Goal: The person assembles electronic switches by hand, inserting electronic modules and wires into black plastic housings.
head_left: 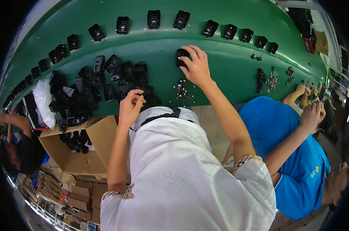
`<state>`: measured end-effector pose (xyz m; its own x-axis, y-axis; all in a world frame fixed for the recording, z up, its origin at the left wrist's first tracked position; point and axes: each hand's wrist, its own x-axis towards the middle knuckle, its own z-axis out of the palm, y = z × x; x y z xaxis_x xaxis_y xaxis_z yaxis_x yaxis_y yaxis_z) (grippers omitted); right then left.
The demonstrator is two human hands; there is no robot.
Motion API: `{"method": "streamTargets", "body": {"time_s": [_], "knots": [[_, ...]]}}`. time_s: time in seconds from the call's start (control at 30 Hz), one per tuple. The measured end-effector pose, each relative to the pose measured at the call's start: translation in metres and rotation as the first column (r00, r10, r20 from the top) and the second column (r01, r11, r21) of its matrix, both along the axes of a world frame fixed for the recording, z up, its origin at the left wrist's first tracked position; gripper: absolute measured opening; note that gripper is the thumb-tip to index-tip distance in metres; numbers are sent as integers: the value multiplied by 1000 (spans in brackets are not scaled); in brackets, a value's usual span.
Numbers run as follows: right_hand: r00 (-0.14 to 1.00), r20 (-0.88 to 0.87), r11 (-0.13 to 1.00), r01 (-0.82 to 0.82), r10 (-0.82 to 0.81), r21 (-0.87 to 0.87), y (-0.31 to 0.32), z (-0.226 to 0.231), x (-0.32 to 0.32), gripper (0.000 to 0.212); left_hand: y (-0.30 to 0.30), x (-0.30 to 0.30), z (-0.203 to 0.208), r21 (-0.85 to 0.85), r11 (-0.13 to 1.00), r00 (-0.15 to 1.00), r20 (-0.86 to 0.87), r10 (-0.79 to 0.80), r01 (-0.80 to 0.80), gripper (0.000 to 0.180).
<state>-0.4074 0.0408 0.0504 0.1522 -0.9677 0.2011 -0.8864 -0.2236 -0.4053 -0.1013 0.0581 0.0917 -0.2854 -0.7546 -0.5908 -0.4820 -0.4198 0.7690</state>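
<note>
Right fingers (190, 51) curl around black housing (179, 54).

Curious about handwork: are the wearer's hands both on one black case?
No, the right hand is on a black case, the left hand apart from it.

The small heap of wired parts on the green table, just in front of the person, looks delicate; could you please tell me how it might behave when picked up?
The wired parts would probably be floppy, since thin leads splay out in several directions. They may tangle and lift together, as they lie bunched closely. They look light, being small and slender.
</note>
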Motion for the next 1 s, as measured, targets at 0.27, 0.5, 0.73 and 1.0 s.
{"method": "streamTargets", "body": {"time_s": [0.27, 0.5, 0.73, 1.0], "knots": [[1000, -24, 999, -14, 15, 42, 4, 3, -3, 45, 1, -18, -1, -585, 737, 939, 264, -222, 339, 31], [957, 181, 973, 220, -228, 68, 30, 42, -28, 47, 5, -23, -14, -609, 585, 835, 483, -262, 536, 40], [921, 131, 905, 321, -367, 278, 95, 19, -49, 38, 5, -23, -27, -602, 544, 806, 508, -304, 585, 31], [941, 126, 933, 281, -314, 224, 95, -13, -43, 38, 4, -31, -28, -715, 407, 822, 481, -305, 569, 21]]}}
